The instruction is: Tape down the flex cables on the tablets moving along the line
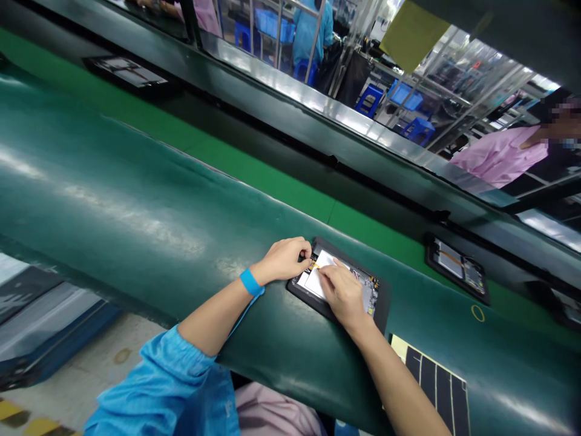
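An opened tablet [379,307] lies on the green work surface in front of me, with a white battery and small circuit parts showing inside its black frame. My left hand [287,259], with a blue strap at the wrist, is at the tablet's left end, its fingers curled and pinched near an orange connector [315,264]. Over the middle of the tablet, my right hand [344,292] has its thumb and finger pinched together above the white battery [325,259]. What either pinch holds is too small to make out.
A sheet with black strips [436,381] lies right of the tablet, near a yellow ring [478,313]. Beyond the mat's edge, more opened tablets [456,266] sit along the green belt [290,191]. People work behind a metal rail.
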Tool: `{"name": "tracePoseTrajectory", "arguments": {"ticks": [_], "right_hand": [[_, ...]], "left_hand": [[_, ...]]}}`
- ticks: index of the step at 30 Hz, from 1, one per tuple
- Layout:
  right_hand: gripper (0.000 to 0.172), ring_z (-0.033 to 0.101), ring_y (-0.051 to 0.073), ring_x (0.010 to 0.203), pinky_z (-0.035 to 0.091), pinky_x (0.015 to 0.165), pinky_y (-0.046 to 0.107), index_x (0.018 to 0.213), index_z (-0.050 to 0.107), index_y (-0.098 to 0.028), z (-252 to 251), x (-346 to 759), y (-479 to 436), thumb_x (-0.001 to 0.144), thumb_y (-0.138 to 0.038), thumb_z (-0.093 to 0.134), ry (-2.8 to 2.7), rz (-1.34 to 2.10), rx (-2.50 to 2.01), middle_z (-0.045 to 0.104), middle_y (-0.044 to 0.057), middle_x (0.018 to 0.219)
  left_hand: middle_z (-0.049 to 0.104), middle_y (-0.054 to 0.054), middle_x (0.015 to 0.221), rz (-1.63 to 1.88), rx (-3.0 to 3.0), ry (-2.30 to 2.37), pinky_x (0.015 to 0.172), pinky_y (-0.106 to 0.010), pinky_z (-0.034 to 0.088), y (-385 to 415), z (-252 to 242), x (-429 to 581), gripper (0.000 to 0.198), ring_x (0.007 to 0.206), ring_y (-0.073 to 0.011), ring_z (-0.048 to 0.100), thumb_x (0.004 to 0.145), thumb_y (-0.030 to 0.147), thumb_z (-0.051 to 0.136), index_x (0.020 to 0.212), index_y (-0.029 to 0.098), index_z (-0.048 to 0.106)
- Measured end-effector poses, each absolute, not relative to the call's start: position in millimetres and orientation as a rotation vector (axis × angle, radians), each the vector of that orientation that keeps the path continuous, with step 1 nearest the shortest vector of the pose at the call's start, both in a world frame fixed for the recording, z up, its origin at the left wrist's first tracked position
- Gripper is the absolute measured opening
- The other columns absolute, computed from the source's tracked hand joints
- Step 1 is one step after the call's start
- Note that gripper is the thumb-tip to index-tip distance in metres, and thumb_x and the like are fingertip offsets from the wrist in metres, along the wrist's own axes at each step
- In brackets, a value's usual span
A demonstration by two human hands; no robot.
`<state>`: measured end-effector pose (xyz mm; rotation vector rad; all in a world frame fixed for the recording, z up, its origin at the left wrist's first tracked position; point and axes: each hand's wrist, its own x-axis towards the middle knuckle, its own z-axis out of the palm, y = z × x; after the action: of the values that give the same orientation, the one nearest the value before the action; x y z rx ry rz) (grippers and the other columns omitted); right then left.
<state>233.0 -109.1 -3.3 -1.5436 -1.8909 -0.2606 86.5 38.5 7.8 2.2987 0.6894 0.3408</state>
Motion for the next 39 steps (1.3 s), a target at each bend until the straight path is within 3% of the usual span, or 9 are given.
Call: {"name": "tracePoseTrajectory", "arguments": {"ticks": [10, 21, 39], "right_hand": [[0.018, 0.070, 0.013, 0.076, 0.058, 0.104, 0.042, 0.095, 0.061, -0.022, -4.9, 235.5, -110.5, 0.095, -0.005, 0.054, -1.883, -0.212, -1.532, 0.073, 0.000, 0.085], [0.017, 0.071, 0.014, 0.086, 0.056, 0.108, 0.045, 0.102, 0.061, -0.023, -5.9, 237.2, -114.3, 0.098, -0.009, 0.052, -1.899, -0.176, -1.552, 0.073, 0.001, 0.091], [0.018, 0.070, 0.016, 0.089, 0.055, 0.110, 0.047, 0.106, 0.060, -0.023, 0.0, 239.2, -114.6, 0.099, -0.010, 0.051, -1.962, -0.118, -1.577, 0.072, 0.002, 0.094]], "left_hand": [[0.066, 0.000, 0.087, 0.353, 2.290, 0.673, 0.068, -0.029, 0.042, 37.8, 8.9, 85.1, 0.005, 0.080, -0.0188, 0.062, 0.082, 0.020, 0.060, 0.081, 0.023, 0.064], [0.065, 0.001, 0.087, 0.342, 2.263, 0.677, 0.065, -0.028, 0.036, 38.5, 8.3, 86.8, 0.002, 0.077, -0.0168, 0.058, 0.081, 0.021, 0.061, 0.080, 0.022, 0.062], [0.063, 0.000, 0.086, 0.322, 2.278, 0.683, 0.066, -0.027, 0.037, 37.6, 12.1, 86.5, 0.003, 0.076, -0.0158, 0.057, 0.081, 0.023, 0.064, 0.082, 0.020, 0.063]]}}
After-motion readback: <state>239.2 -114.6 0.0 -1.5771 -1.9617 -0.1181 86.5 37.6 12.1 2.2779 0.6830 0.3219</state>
